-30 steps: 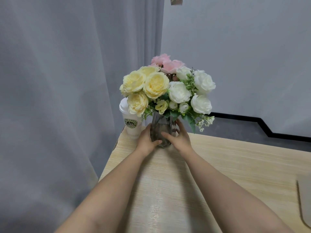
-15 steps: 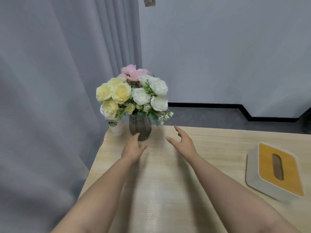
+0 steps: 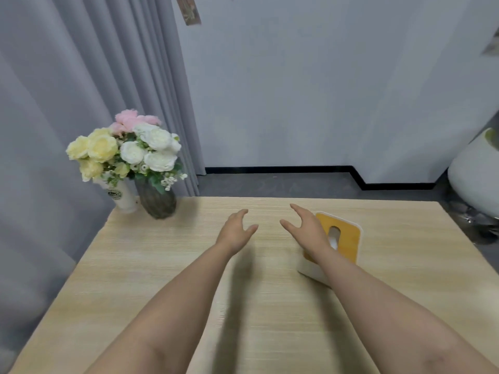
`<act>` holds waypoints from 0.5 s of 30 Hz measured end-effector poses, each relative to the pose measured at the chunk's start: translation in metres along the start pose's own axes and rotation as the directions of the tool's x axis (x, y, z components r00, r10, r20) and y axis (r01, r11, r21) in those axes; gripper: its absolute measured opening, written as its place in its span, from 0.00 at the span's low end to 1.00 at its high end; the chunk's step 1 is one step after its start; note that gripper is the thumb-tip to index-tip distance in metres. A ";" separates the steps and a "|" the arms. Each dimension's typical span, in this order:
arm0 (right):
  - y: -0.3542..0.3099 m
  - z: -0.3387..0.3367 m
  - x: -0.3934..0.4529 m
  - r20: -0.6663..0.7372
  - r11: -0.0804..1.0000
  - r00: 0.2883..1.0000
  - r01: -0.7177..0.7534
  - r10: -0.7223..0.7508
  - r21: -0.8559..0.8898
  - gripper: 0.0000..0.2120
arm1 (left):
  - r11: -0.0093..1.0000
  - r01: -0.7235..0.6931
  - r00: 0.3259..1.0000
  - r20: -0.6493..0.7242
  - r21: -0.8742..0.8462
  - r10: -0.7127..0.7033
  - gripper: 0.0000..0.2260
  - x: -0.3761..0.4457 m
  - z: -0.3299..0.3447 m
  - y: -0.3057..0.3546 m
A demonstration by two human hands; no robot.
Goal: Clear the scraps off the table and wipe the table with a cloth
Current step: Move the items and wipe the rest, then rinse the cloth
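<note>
The light wooden table [image 3: 167, 268] fills the lower half of the view. My left hand [image 3: 235, 231] hovers over its middle, fingers relaxed and spread, holding nothing. My right hand [image 3: 306, 229] hovers beside it, also spread and empty, in front of a white tissue box with a yellow top [image 3: 347, 236], which it partly hides. A dark glass vase [image 3: 158, 203] with yellow, white and pink flowers stands at the table's far left corner. No scraps or cloth show in the view.
A white paper cup [image 3: 122, 197] stands just left of the vase, at the table's corner. A grey curtain [image 3: 67, 90] hangs along the left side. A white rounded object [image 3: 475, 171] sits on the floor at the far right, beyond the table.
Both hands let go of the vase and drew back to the right, over the table's middle. The view swung right, bringing the tissue box in.
</note>
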State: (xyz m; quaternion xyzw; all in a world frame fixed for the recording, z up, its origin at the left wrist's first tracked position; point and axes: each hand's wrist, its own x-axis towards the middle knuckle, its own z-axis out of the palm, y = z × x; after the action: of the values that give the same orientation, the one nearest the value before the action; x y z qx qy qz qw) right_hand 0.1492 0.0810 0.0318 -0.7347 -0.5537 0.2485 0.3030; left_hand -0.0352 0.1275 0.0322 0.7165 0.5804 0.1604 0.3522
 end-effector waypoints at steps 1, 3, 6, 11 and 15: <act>0.011 -0.010 -0.004 -0.005 1.000 1.000 -0.020 0.019 -0.014 0.28 | 1.000 -0.005 1.000 0.017 -0.008 0.005 0.27 -0.002 0.013 0.012; 0.033 -0.029 -0.011 -0.016 0.997 0.997 -0.071 0.070 -0.042 0.28 | 1.000 -0.014 0.998 0.054 -0.003 0.014 0.26 -0.005 0.037 0.032; 0.064 -0.052 -0.023 -0.049 0.986 0.988 -0.151 0.147 -0.073 0.28 | 1.000 -0.008 0.993 0.116 0.016 0.006 0.26 -0.007 0.070 0.052; 0.102 -0.074 -0.040 -0.075 0.964 0.963 -0.264 0.261 -0.033 0.28 | 0.998 0.005 0.983 0.184 0.068 -0.018 0.28 -0.007 0.110 0.071; 0.120 -0.073 -0.045 -0.048 0.941 0.940 -0.335 0.337 0.045 0.29 | 0.995 0.062 0.973 0.216 0.073 -0.076 0.30 -0.008 0.128 0.079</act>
State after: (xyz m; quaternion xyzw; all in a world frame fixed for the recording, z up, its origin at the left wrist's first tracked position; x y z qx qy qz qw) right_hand 0.2680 0.0004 -0.0028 -0.8195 -0.4070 0.2863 0.2843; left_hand 0.1008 0.0734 -0.0016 0.7204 0.5678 0.0490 0.3953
